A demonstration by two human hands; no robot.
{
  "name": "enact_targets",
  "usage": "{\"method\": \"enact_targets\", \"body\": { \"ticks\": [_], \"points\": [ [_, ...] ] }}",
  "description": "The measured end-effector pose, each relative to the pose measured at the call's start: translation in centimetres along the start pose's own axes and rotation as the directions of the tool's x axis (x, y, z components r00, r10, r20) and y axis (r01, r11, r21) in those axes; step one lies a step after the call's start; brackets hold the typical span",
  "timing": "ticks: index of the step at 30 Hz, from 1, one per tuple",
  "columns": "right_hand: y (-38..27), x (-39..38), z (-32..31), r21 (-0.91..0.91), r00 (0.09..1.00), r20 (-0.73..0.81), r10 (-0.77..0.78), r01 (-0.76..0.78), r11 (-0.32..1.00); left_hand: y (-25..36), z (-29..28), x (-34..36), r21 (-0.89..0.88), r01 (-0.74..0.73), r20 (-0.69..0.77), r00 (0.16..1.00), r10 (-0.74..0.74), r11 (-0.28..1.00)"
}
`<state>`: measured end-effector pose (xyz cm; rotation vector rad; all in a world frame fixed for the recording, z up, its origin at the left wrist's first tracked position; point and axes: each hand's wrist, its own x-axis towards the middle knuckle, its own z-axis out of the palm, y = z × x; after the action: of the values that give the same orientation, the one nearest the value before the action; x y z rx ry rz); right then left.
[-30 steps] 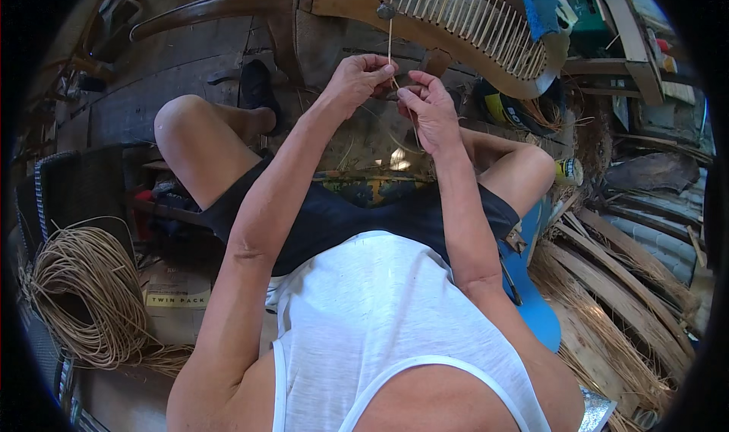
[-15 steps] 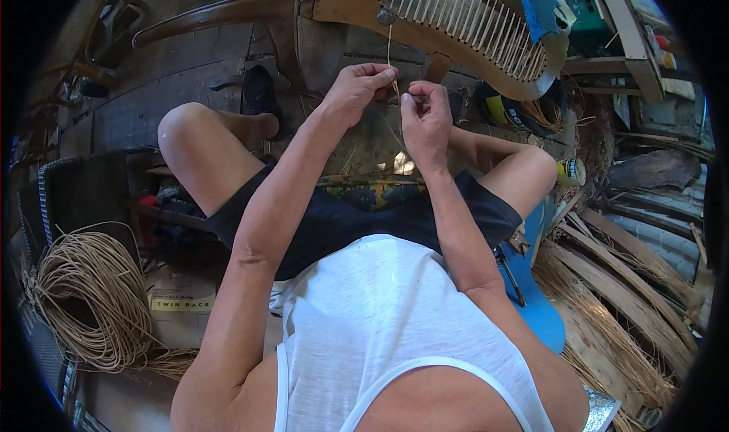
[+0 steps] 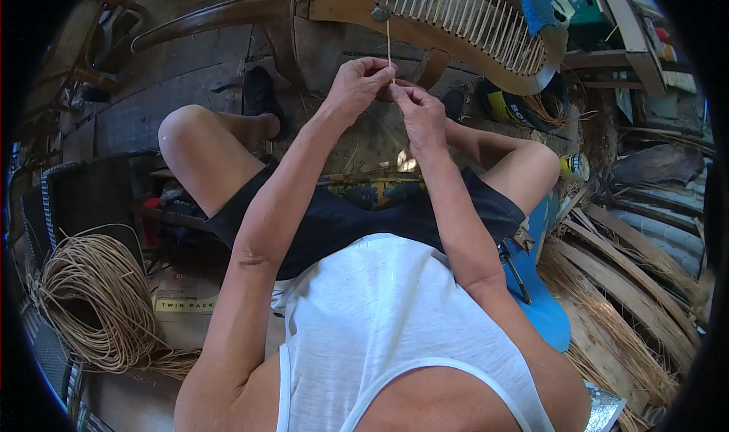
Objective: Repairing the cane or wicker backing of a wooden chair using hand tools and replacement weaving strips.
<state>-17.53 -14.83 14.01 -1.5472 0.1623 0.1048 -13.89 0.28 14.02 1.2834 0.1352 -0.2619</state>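
Observation:
A thin pale rattan strand (image 3: 389,43) runs down from the edge of a wooden chair frame (image 3: 425,23) at the top of the view. My left hand (image 3: 357,89) pinches this strand between thumb and fingers. Just to its right, my right hand (image 3: 421,115) is closed at the strand's lower end, its fingertips almost touching the left ones. The exact grip between the fingertips is too small to make out. Rows of pale strands (image 3: 463,11) are strung across the opening of the frame. Where the held strand meets the frame sits a small grey lump (image 3: 381,13).
A big coil of rattan (image 3: 99,303) lies at my left beside a cardboard box (image 3: 186,291). Wood strips and fibres (image 3: 630,295) are piled at my right, near a blue plastic piece (image 3: 543,310). A blue cloth (image 3: 538,7) hangs on the frame, and a dark bucket (image 3: 505,107) stands below.
My right hand has turned and moved up and left, closing in on the left fingertips. My left hand stays nearly in place on the strand.

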Motion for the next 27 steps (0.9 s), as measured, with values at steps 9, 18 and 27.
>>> {"method": "enact_targets", "body": {
  "ticks": [9,18,27],
  "points": [
    [-0.2,-0.3,2.1,0.356,0.914,-0.127,0.385,-0.32,0.878,-1.1,0.7,-1.0,0.569,-0.321,-0.111,0.882,0.457,0.757],
    [0.0,-0.1,2.0,0.446,0.916,-0.142,0.376,-0.28,0.85,-1.7,-0.2,-1.1,-0.409,0.141,0.041,0.99,-0.136,0.902],
    [1.0,-0.2,2.3,0.462,0.958,-0.093,0.271,-0.199,0.864,-3.3,-0.7,-1.2,-0.564,0.226,0.058,0.97,-0.235,0.794]
  ]
}}
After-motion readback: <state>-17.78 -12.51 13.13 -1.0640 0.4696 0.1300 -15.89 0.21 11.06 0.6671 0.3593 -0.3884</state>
